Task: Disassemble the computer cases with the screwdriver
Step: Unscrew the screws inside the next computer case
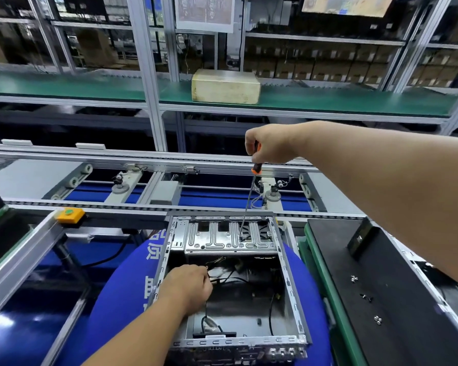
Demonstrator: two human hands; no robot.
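An open metal computer case (291, 291) rests on a blue round cushion (119, 291) in front of me. My right hand (270, 145) grips the black and orange handle of a long screwdriver (249, 196), held nearly upright. Its tip touches the silver drive bracket (222, 239) at the far end of the case. My left hand (188, 286) is inside the case at its left wall, fingers curled round a bundle of black cables (230, 280).
A black panel (368, 273) lies to the right with several loose screws (365, 297) on it. A conveyor frame with an orange button box (70, 215) runs behind the case. A cream box (226, 87) sits on the green shelf above.
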